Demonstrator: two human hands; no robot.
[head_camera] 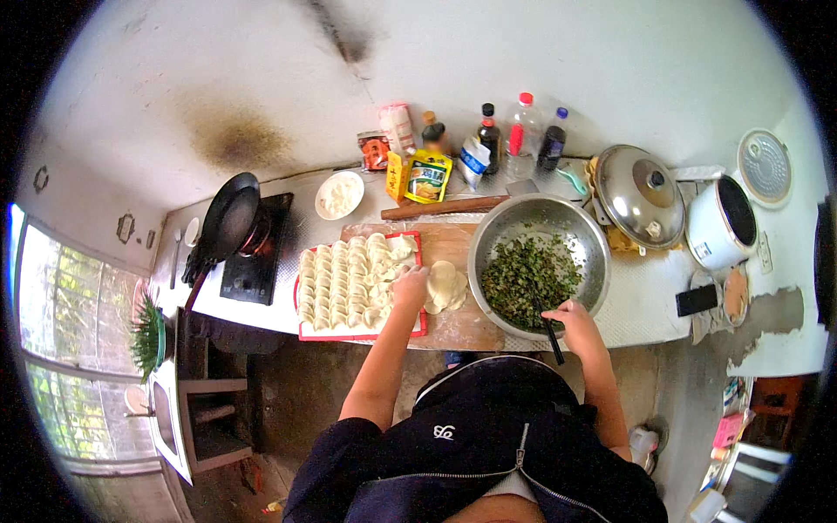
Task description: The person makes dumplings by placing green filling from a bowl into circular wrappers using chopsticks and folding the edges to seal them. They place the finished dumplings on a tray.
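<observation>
My right hand grips black chopsticks at the near rim of a large steel bowl. Their tips rest in a chopped green filling. Over the right side of a red-edged white tray, my left hand is curled, and whatever its fingers hold is hidden. Rows of folded dumplings cover most of this tray, with a looser cluster at its right. Just right of the left hand, a stack of round dough wrappers lies on a floured wooden board.
Behind the board lie a wooden rolling pin and a bowl of white flour-like powder. Seasoning packets and bottles line the wall. A black wok sits at left, a lidded pan and a phone at right.
</observation>
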